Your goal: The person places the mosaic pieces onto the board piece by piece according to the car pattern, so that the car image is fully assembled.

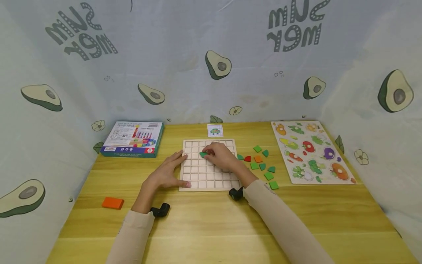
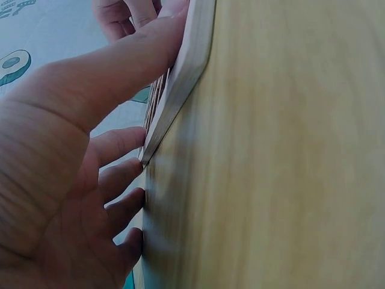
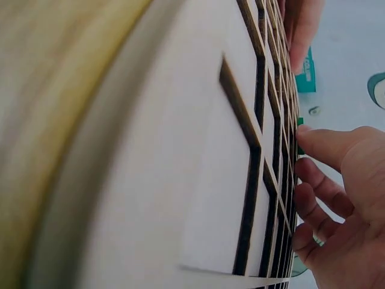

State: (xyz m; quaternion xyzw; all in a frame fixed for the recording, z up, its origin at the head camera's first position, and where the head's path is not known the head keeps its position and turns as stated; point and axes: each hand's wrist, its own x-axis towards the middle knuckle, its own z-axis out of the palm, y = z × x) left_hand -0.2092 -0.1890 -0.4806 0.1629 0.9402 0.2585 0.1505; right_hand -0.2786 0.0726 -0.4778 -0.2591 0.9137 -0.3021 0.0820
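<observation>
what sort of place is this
Probably a small tabletop play or filming booth: avocado-print cloth closes in three sides of a wooden table, and a vegetable puzzle board and a grid board lie on it.

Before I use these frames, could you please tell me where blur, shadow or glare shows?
Head view: fairly sharp, with a pale bright patch on the near tabletop; left wrist view: soft, with shadow beside the board; right wrist view: the board's nearest rim blurred, its grid lines crisper.
</observation>
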